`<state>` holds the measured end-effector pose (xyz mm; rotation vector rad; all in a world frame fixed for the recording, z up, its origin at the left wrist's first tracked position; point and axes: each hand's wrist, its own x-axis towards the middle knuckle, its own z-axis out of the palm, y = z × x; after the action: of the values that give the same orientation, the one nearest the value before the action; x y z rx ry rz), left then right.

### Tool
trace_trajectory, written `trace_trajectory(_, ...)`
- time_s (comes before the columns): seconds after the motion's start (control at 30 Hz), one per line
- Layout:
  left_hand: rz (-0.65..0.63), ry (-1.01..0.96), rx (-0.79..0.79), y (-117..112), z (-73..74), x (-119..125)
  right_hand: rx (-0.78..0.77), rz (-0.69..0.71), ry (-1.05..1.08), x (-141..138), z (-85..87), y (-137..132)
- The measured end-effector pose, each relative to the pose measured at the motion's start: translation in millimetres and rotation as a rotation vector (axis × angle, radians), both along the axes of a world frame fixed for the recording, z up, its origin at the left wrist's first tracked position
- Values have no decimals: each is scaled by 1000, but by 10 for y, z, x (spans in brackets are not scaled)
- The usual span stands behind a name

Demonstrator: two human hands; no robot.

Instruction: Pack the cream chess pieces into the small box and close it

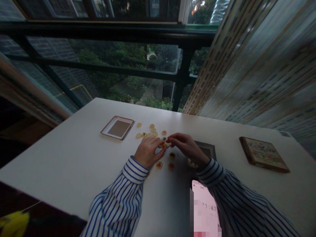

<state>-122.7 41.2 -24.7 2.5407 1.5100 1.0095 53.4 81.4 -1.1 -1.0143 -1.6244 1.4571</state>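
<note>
My left hand [148, 151] reaches in from the left, thumb and forefinger closed around a round Chinese chess piece [163, 146] with red marking. Facing it, my right hand [183, 144] has its thumb and fingertips pinched together at the same small cluster, on a piece mostly hidden by the fingers. Pale pieces [149, 135] lie scattered just beyond my left hand, some plain side up. Closer to me are a red-marked piece [159, 165] and a dark-marked piece [172, 155]. Under my right wrist sits an open box [211, 150], partly covered, with pieces by its near edge.
An open shallow box lid [118, 127] lies at the left on the white table [61, 154]. A brown printed box [264, 154] rests at the right. A lit phone [204, 207] is under my right forearm. Windows and a railing [111, 67] stand behind the table.
</note>
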Motion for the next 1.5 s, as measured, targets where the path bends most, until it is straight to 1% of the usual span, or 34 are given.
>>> trace_trajectory(0.13, 9, 108, -91, 12, -55, 17, 1, -79, 6, 31, -40, 41)
trace_trajectory(0.23, 19, 167, -151, 20, -49, 55, 41, -112, -14, 53, -71, 63)
trace_trajectory(0.4, 54, 273, -207, 25, 1, 141, 127, -121, -76, 67, -90, 82)
trace_trajectory(0.57, 68, 306, -224, 25, 21, 174, 164, -115, -116, 70, -66, 76)
trace_trajectory(0.77, 22, 307, -219, 62, 49, 150, 205, -137, -154, 83, -65, 92)
trace_trajectory(0.93, -13, 329, -192, 183, 75, 152, 286, -151, -176, 108, -101, 120)
trace_trajectory(1.07, -49, 372, -217, 277, 87, 172, 307, -166, -187, 127, -114, 123)
trace_trajectory(1.27, -105, 422, -277, 353, 102, 191, 319, -186, -190, 137, -127, 136)
trace_trajectory(1.5, -155, 400, -283, 418, 85, 178, 346, -196, -212, 142, -144, 142)
